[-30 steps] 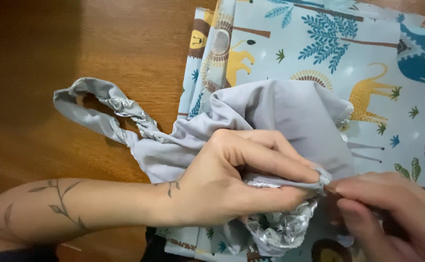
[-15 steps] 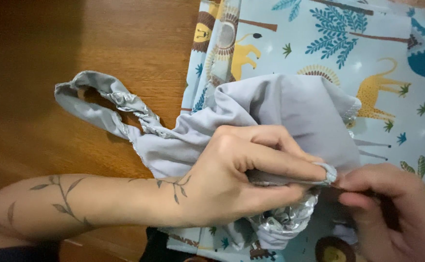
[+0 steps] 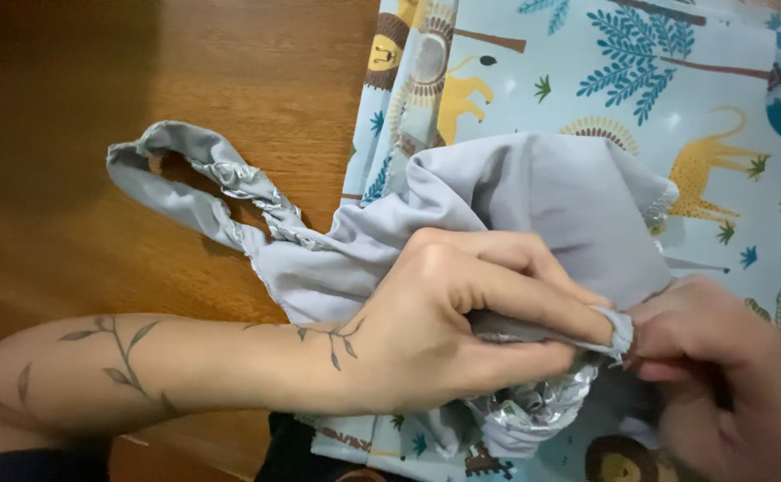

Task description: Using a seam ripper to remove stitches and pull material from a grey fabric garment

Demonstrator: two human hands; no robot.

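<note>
Pinching the grey garment (image 3: 533, 192), left hand (image 3: 444, 330) and right hand (image 3: 721, 375) fingers are clamping its hem; tugging apart is risking tearing.

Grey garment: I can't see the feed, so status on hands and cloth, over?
Left hand and right hand both pinch the grey garment at one folded edge. Garment lies bunched on animal-print fabric, loop strap on wooden table. Nothing obstructing.

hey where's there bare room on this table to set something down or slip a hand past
Bare wooden tabletop lies left of the animal-print cloth and above the grey garment's gathered loop; another strip lies between that loop and the left forearm. The lower right is crowded: the left hand and right hand pinch the grey garment there.
</note>
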